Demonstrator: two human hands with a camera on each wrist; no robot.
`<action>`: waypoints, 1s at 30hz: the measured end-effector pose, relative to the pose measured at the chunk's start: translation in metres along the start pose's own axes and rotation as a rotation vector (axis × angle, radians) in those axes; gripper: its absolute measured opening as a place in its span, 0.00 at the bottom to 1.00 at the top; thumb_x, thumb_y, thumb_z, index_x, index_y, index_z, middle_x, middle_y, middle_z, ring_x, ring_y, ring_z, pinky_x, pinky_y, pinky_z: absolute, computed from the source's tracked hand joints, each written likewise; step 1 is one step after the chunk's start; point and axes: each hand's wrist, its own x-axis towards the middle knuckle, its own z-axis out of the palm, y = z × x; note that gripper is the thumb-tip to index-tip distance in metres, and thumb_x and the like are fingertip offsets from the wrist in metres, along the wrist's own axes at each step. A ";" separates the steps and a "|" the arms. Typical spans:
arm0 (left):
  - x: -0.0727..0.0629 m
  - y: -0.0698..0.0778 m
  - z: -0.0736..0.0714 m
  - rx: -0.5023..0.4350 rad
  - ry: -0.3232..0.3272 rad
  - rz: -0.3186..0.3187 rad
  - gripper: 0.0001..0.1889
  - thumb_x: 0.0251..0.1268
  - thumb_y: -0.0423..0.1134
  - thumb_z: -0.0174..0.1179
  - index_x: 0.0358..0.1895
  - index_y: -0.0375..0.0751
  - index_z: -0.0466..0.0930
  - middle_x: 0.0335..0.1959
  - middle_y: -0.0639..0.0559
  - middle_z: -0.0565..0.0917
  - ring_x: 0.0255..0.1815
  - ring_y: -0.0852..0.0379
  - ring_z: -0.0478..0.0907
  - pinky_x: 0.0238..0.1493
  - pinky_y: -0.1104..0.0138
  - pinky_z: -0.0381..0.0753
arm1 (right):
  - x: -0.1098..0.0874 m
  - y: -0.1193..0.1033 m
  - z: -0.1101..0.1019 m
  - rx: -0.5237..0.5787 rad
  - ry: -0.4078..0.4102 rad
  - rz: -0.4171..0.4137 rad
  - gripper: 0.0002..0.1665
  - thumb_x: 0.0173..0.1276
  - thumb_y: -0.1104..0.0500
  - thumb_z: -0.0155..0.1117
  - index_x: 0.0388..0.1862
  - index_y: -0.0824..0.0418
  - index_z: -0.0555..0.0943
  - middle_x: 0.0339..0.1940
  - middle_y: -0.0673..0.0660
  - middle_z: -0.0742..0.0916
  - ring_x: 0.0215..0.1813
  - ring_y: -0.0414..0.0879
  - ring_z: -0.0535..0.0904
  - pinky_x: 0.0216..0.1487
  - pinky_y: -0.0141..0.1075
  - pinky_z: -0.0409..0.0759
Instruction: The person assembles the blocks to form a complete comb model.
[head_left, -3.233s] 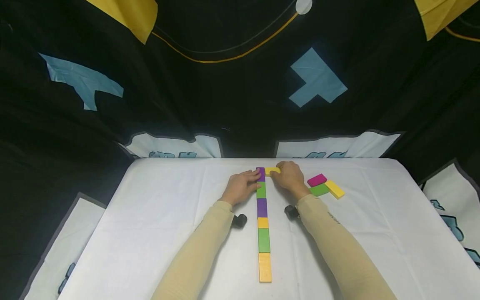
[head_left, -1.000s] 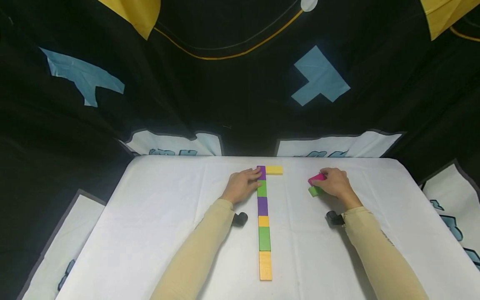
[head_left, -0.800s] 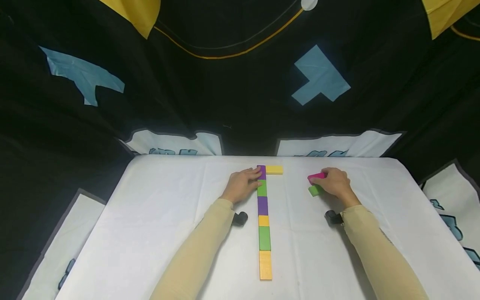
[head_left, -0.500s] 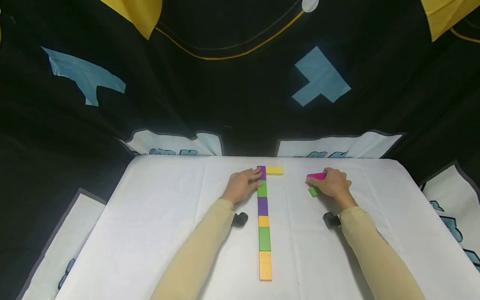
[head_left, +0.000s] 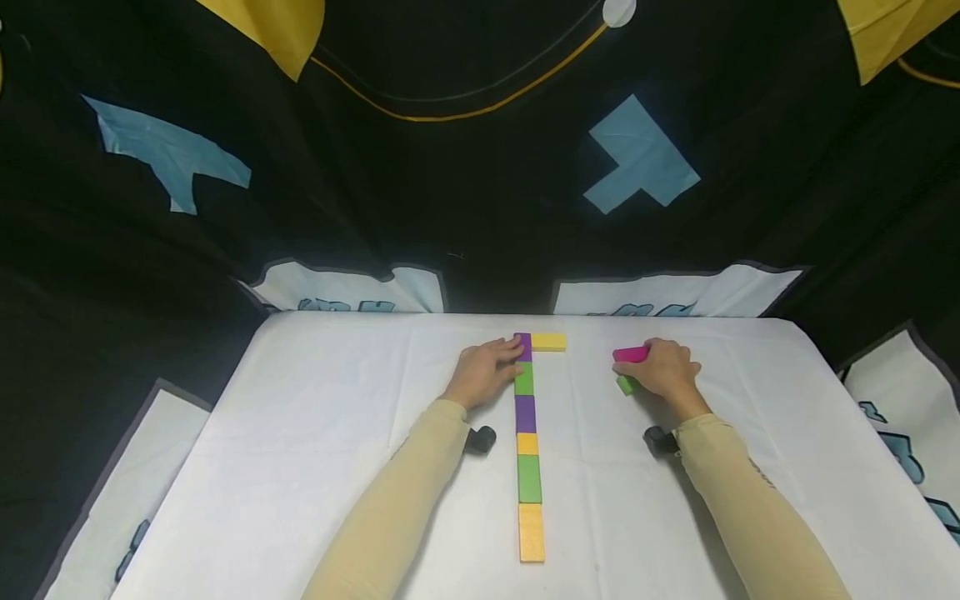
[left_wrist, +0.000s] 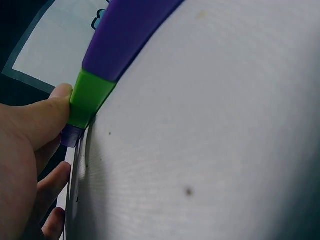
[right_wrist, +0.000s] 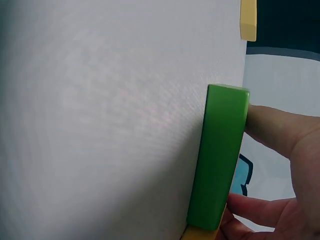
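Observation:
A straight column of coloured wooden blocks (head_left: 528,479) runs away from the person, with a yellow block (head_left: 549,342) set crosswise at its far end, pointing right. My left hand (head_left: 480,371) rests on the column's far end from the left, fingertips on the far purple block (head_left: 527,346) and thumb at the edge of a green block (left_wrist: 91,98). To the right, my right hand (head_left: 666,367) pinches a magenta block (head_left: 630,354) between thumb and fingers. A loose green block (right_wrist: 218,157) lies just in front of it, partly covered by the hand in the head view.
A yellow block (right_wrist: 197,234) peeks out beneath the loose green one in the right wrist view, hidden by the hand in the head view. White cloth covers the table (head_left: 337,400). A black patterned curtain (head_left: 480,208) hangs behind the far edge.
The right hand has left the crosswise yellow block, moved right and taken hold of the magenta block, which is now turned nearly straight sideways. The left hand has stayed in place.

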 end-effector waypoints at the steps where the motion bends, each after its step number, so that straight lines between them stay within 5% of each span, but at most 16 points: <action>1: 0.000 0.000 0.000 0.000 0.001 0.001 0.23 0.72 0.48 0.61 0.68 0.50 0.76 0.73 0.59 0.70 0.75 0.51 0.65 0.76 0.53 0.59 | 0.000 0.000 0.000 0.004 0.002 0.003 0.47 0.60 0.42 0.72 0.65 0.76 0.71 0.54 0.75 0.79 0.59 0.69 0.69 0.57 0.64 0.67; 30: -0.002 0.002 -0.002 0.000 0.010 0.005 0.23 0.73 0.47 0.61 0.67 0.48 0.77 0.72 0.59 0.71 0.74 0.51 0.66 0.76 0.55 0.61 | -0.017 -0.021 0.006 0.065 0.090 -0.058 0.47 0.61 0.41 0.71 0.66 0.74 0.72 0.54 0.74 0.80 0.58 0.67 0.70 0.55 0.60 0.69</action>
